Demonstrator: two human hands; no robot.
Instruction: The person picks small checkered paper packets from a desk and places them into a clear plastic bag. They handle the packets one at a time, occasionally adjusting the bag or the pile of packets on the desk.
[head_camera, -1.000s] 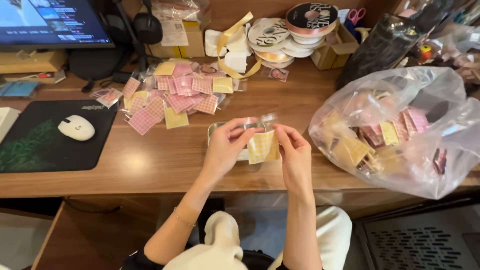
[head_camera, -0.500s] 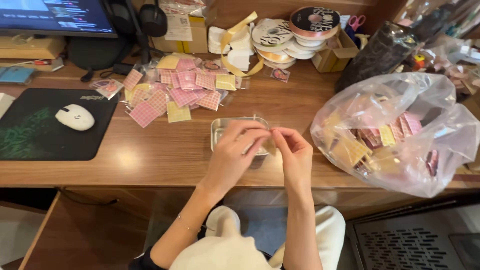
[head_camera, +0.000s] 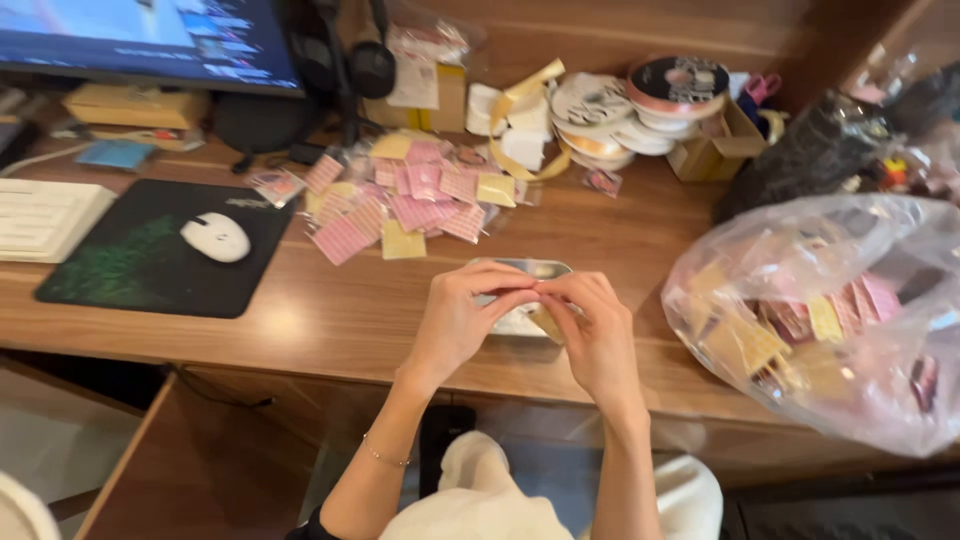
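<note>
One view was all I had, the head camera looking down at the desk. Both hands met over the near edge of the wooden desk (head_camera: 330, 320). The left hand (head_camera: 462, 325) and the right hand (head_camera: 592, 335) were closed in a pinch, fingertips touching each other around a small yellow packet (head_camera: 546, 322). Only a corner of that packet showed between the fingers, so I could not tell which way its long axis ran. It sat between the two hands, neither one clearly nearer, and just above a shallow metal tray (head_camera: 525, 270) that lay flat on the desk under the knuckles.

Beyond the tray, towards the back, lay a loose pile of pink and yellow packets (head_camera: 410, 205), near but not touching it. To the right stood a big clear plastic bag (head_camera: 830, 310) filled with more of the same, its side close to the right wrist; room on that side was tight. To the left the desk lay open as far as a dark mouse mat (head_camera: 130, 270) with a white mouse (head_camera: 215, 237) on it. Rolls of ribbon (head_camera: 640, 100) were stacked at the back, well apart from the hands. The desk edge ran just under both wrists.
</note>
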